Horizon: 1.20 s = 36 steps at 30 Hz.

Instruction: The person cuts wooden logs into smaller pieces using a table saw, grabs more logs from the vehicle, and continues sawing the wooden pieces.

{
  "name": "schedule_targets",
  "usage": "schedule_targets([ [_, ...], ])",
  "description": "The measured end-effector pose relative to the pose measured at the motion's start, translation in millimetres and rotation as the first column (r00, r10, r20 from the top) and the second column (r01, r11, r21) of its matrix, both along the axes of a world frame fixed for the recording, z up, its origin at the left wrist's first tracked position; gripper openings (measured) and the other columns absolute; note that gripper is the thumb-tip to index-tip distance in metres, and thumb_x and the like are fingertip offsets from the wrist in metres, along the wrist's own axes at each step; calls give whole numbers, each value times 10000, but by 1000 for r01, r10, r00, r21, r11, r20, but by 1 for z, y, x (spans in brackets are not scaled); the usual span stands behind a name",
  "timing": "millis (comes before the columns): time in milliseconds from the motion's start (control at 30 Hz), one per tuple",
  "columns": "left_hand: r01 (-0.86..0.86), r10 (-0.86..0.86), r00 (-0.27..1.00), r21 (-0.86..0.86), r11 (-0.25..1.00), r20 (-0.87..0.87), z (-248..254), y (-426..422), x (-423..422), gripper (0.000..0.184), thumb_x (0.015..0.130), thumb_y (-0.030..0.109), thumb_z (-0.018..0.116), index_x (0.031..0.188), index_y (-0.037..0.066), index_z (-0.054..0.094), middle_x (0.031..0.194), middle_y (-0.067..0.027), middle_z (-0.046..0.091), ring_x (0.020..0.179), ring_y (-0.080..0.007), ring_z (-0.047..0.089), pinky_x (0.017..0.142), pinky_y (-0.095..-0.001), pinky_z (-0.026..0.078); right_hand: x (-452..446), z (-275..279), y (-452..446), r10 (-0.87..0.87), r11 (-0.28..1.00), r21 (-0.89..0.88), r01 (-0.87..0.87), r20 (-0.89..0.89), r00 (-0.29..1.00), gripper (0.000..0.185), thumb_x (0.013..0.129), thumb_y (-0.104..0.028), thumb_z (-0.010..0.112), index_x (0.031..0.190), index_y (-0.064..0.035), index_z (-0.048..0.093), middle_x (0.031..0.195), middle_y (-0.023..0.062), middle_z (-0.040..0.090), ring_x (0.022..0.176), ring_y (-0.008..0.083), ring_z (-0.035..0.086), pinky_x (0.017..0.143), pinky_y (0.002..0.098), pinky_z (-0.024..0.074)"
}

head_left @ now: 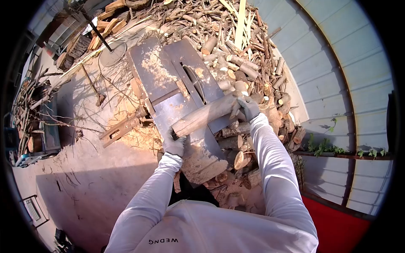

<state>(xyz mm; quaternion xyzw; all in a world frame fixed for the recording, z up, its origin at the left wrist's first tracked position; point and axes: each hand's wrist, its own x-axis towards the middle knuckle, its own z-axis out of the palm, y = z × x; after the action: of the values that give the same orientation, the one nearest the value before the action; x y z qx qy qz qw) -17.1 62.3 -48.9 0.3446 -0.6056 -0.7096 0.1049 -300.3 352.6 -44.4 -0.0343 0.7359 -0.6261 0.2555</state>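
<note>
A thick log [204,114] lies slantwise over the near part of a metal saw table [171,99]. My left hand [174,144], in a grey glove, grips its left end from below, the fingers partly hidden by the wood. My gloved right hand [249,108] is wrapped round the other end, by a short branch stub. Just beyond the log a round saw blade [195,83] stands up through a slot in the table. Whether the blade is turning cannot be made out. Sawdust [158,67] covers parts of the tabletop.
Cut logs [242,69] and branches are heaped behind and right of the table. A wooden bar [122,129] juts out at the left above sawdust. Farther left is a cart [48,130] loaded with sticks. A metal wall [329,76] bounds the right side.
</note>
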Motion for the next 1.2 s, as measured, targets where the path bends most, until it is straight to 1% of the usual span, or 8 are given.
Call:
schedule_targets([
  [167,-6,34,988,-189,982,149,23,-9,-10,601,817,6,769,1361,-3,516,1154,-133,700,1049,-215,682,914,-318,538,-3,-9,-20,-106,992,-64,110,59,993,335,949,-328,675,1040,-6,687,828,38,656,747,122,581,650,269,472],
  [233,29,54,968,-322,946,245,29,-14,-17,592,780,84,826,1313,26,573,1083,-127,734,981,-224,711,895,-327,543,-6,7,-28,-59,998,-37,59,6,998,260,1044,-177,507,977,48,618,789,145,693,794,242,666,768,348,541],
  [433,25,53,973,-328,944,226,32,-24,-28,579,761,116,849,1280,29,606,1105,-129,724,999,-234,703,885,-332,545,-13,22,-46,62,961,-275,-23,132,989,303,1058,-194,465,1015,81,584,755,219,657,704,353,657,698,452,579],
  [667,43,79,973,-503,863,218,37,-31,-36,575,741,113,859,1258,19,624,1101,-140,700,986,-258,686,888,-349,541,-20,31,-58,49,974,-225,-10,171,984,247,1019,-214,577,980,11,671,843,90,699,706,189,633,638,296,500],
  [767,110,99,951,-620,776,293,30,-35,-39,600,741,118,860,1269,0,603,1113,-160,684,1013,-283,673,908,-362,530,-36,3,-55,43,991,-131,-38,36,998,320,1064,-214,467,1055,85,581,793,212,655,629,360,648,629,464,593],
  [833,13,86,979,-474,881,186,16,-39,-44,589,741,131,860,1249,-8,596,1135,-180,669,1047,-308,660,923,-372,519,-33,11,-61,-66,984,-159,83,110,992,233,1006,-232,612,959,-10,662,805,50,659,681,142,589,611,272,471],
  [1067,33,105,975,-595,803,196,13,-44,-47,522,744,136,857,1183,-2,611,1127,-186,675,1035,-325,671,908,-386,523,-37,22,-69,-18,977,-204,64,218,976,264,993,-262,635,890,-21,664,762,40,625,664,139,572,597,280,465],
  [1200,101,107,946,-596,797,304,25,-50,-51,527,761,207,853,1194,32,609,1100,-180,695,1023,-336,681,899,-398,526,-54,-3,-67,-15,993,-115,21,49,999,272,1006,-259,605,918,-10,671,758,39,619,656,145,568,603,284,465],
])
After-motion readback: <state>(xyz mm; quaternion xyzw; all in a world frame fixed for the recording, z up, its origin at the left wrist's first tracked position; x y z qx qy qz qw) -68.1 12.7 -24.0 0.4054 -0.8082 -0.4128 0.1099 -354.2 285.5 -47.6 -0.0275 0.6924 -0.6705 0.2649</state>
